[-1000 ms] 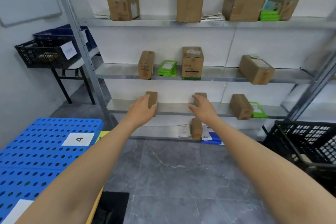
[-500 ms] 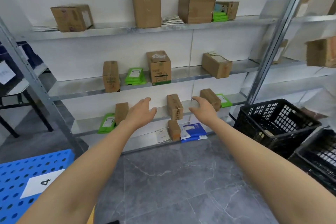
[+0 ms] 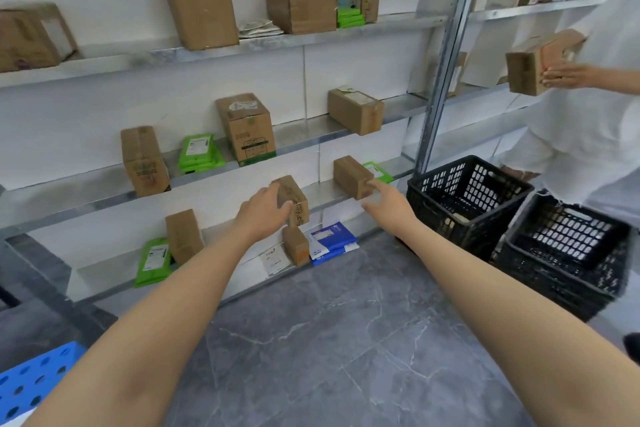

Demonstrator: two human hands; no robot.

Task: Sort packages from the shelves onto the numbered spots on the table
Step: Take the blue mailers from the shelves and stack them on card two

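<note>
a long run of grey metal shelving [image 3: 311, 40] is filling the wall ahead, its boards carrying packages. grey marbled floor tiles [image 3: 329, 340] are spreading out beneath it. on the far right a second person in white clothing [image 3: 588, 128] is standing and pressing a flat hand against a brown cardboard carton [image 3: 526, 71]. two black plastic lattice crates [image 3: 467, 198] are sitting on the floor just beside the shelving's upright post. a corner of the blue perforated plastic table [image 3: 34, 381] is showing at lower left, well apart from both hands.

both bare arms are stretching forward to the third board down. the oblong brown cardboard box [image 3: 351, 177] is lying there at an angle, with a flat green plastic mailer [image 3: 379, 172] lying just behind it. the right hand [image 3: 388, 203] is reaching it with fingers spread and nearly straight. its index fingertip is touching the box's near corner and it is holding nothing.

left of that, on the same board, the small brown cardboard box [image 3: 294, 201] is standing with printed lettering facing out. the left hand [image 3: 263, 215] is cupping its left side, with fingers going over the top corner and the thumb lying across the front face. how firm that hold is cannot be told.

below, on the lowest board, a blue and white plastic mailer [image 3: 332, 241] is lying beside a stubby brown cardboard parcel [image 3: 296, 246].
</note>
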